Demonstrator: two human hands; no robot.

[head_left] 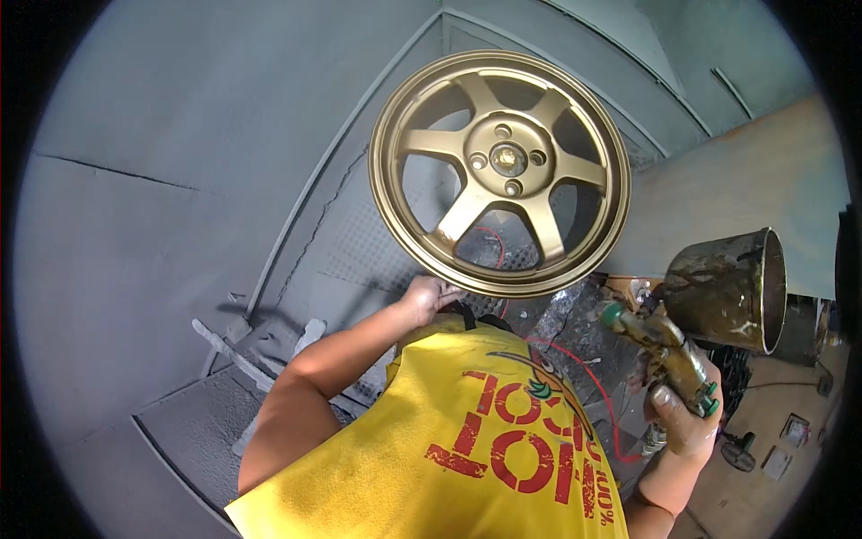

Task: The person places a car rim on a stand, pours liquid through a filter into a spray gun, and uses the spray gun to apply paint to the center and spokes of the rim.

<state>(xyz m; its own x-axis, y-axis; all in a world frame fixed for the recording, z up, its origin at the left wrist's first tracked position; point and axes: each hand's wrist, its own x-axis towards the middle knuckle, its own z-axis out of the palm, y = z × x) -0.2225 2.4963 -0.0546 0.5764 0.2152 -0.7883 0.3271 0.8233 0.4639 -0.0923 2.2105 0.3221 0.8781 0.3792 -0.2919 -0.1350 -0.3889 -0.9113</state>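
Observation:
A gold six-spoke wheel rim [510, 151] faces me, upright or nearly so, in the upper middle of the head view. My left hand [433, 297] is at its lower edge, fingers curled against the rim and partly hidden by it. What holds the wheel up is hidden. On the right, my right hand [690, 422] is wrapped round a paint-stained spray gun [673, 359] with green end parts. A large, dirty metal paint cup [718, 283] sits by the gun's top, tilted with its mouth to the right. The gun's nozzle end is apart from the wheel.
A red hose [600, 377] runs across the floor below the gun. Grey walls [180, 225] stand left and behind, with a stained panel [745, 180] at right. A paint-crusted stand [233, 355] is at lower left. A black fan-like object [739, 452] lies at lower right.

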